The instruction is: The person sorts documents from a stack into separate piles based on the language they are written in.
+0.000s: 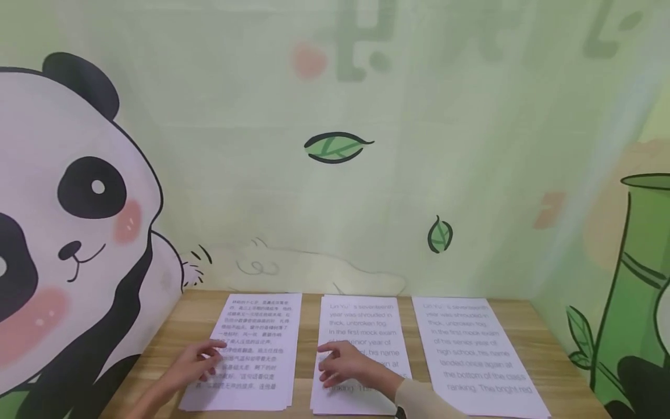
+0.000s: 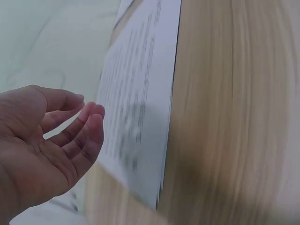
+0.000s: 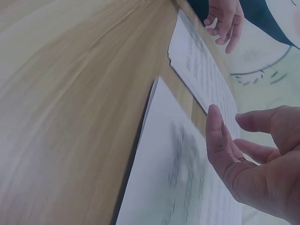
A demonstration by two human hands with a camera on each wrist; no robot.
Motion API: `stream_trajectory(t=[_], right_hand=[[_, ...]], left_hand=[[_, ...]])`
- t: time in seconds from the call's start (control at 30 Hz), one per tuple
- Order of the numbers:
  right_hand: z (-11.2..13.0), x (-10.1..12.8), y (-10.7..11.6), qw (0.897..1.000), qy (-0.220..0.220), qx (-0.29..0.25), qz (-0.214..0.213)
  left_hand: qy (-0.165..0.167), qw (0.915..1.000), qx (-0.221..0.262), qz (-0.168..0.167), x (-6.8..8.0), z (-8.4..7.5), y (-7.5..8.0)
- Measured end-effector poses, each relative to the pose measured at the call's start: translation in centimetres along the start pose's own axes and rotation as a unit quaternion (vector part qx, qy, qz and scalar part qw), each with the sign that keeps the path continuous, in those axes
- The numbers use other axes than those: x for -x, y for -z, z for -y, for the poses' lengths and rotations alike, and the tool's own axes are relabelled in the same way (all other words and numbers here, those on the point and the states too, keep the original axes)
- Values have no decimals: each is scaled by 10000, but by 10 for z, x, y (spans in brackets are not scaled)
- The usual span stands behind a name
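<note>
Three stacks of printed paper lie side by side on a wooden table. Over the left stack [image 1: 251, 349], printed in Chinese characters, hovers my left hand [image 1: 196, 364], its fingers loosely bent and holding nothing. My right hand [image 1: 345, 366] is above the middle stack [image 1: 366, 317], which carries English text; its fingers are also loosely curved around nothing. The left wrist view shows a gap between the left hand [image 2: 51, 140] and the paper [image 2: 145, 93]. In the right wrist view, the right hand [image 3: 258, 164] hangs over a sheet [image 3: 164, 154] with its shadow on it.
To the right lies the third stack [image 1: 471, 355], in larger English print. Behind the table [image 1: 309, 326] hangs a pale green backdrop [image 1: 235, 174] with a cartoon panda [image 1: 89, 250] at left and a bamboo stalk [image 1: 633, 262] at right.
</note>
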State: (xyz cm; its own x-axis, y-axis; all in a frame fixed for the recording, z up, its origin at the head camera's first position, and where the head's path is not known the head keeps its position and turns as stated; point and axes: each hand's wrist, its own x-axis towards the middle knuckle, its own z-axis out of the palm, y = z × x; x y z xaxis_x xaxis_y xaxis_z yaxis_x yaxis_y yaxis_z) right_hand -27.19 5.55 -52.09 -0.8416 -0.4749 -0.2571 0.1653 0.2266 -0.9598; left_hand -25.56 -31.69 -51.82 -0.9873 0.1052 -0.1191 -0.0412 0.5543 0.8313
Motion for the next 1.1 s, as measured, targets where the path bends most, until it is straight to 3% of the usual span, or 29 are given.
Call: stream_trajectory(t=[0.17, 0.37, 0.6, 0.77, 0.9, 1.1], right_hand=[[-8, 19, 25, 9999, -74, 90, -123], [-19, 38, 49, 9980, -292, 270, -484], [-34, 60, 86, 9952, -544, 262, -768], [-47, 82, 110, 9905, -736, 305, -1119], [-51, 87, 119, 9846, -976, 373, -1404], [-50, 93, 126, 9820, -1213, 375, -1400]], left_hand=[[-642, 9952, 202, 705, -2, -15, -23], [-679, 9908, 295, 1130, -4, -37, -60], [-921, 9794, 765, 1628, -8, -62, -117], [-489, 9795, 746, 1804, -9, -75, -147], [-36, 9823, 414, 1828, -15, -82, -153], [-98, 9877, 90, 1560, -22, -91, -162]])
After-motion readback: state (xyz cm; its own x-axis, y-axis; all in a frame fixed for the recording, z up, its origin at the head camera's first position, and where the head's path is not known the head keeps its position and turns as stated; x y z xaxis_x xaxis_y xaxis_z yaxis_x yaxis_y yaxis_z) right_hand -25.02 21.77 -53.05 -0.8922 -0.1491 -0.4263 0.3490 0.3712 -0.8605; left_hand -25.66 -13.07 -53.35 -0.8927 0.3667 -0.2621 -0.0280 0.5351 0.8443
